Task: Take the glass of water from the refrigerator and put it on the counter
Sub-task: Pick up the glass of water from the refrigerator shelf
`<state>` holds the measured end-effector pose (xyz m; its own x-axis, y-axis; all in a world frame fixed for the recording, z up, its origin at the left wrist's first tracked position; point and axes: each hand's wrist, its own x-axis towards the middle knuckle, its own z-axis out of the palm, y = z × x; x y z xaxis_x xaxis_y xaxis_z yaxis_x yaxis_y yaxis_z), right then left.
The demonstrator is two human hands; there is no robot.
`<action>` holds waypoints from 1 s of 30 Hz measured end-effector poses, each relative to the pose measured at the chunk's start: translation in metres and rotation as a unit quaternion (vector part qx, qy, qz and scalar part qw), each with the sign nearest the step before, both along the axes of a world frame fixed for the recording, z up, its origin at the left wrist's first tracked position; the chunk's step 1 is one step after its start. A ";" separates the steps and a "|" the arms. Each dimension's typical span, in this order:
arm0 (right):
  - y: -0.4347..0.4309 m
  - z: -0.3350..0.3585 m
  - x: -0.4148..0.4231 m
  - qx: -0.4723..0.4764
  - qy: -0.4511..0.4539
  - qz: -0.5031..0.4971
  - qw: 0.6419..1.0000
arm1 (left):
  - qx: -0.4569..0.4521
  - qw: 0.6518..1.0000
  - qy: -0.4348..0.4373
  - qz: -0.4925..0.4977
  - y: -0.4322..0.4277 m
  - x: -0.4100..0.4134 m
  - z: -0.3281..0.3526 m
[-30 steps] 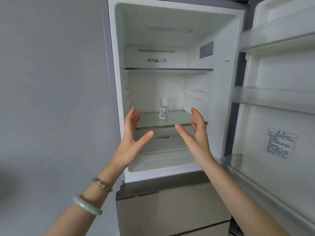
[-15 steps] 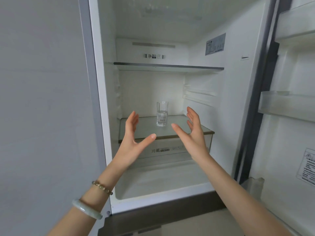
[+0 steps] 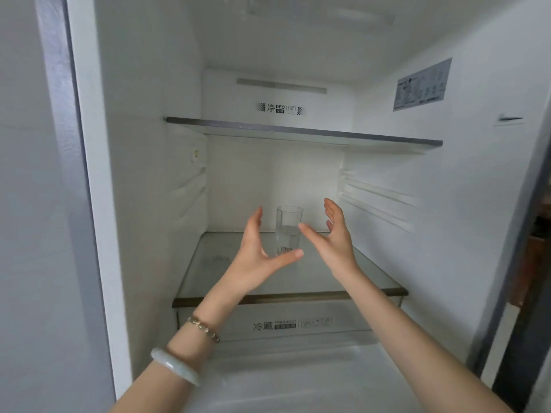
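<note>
both hands (image 3: 259,257) (image 3: 334,242) now nearer the glass (image 3: 288,231)

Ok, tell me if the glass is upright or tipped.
Upright: the glass stands on its base on the shelf, rim level, water partway up.

Inventory: one glass of water (image 3: 288,231) standing in one refrigerator (image 3: 465,204) | two glass shelves showing, upper shelf (image 3: 304,133) and lower shelf (image 3: 369,278) | two hands reaching in, left hand (image 3: 256,257) and right hand (image 3: 335,238) | two bracelets (both on left wrist), beaded bracelet (image 3: 204,328) and pale bangle (image 3: 176,366)
</note>
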<state>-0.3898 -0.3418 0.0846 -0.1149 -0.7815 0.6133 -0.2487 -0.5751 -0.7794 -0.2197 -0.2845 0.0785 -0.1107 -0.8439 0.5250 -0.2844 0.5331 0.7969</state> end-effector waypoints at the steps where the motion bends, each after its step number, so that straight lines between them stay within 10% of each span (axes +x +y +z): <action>1: -0.010 -0.001 0.000 0.012 0.011 0.010 1.000 | 0.014 1.000 -0.003 0.008 -0.010 -0.004 0.000; 19: -0.079 -0.014 0.010 0.190 0.096 0.061 0.975 | 0.193 0.968 -0.152 -0.044 -0.073 -0.014 -0.014; 30: -0.052 0.009 0.011 0.162 0.070 0.042 0.983 | 0.190 0.977 -0.060 -0.071 -0.058 -0.013 -0.003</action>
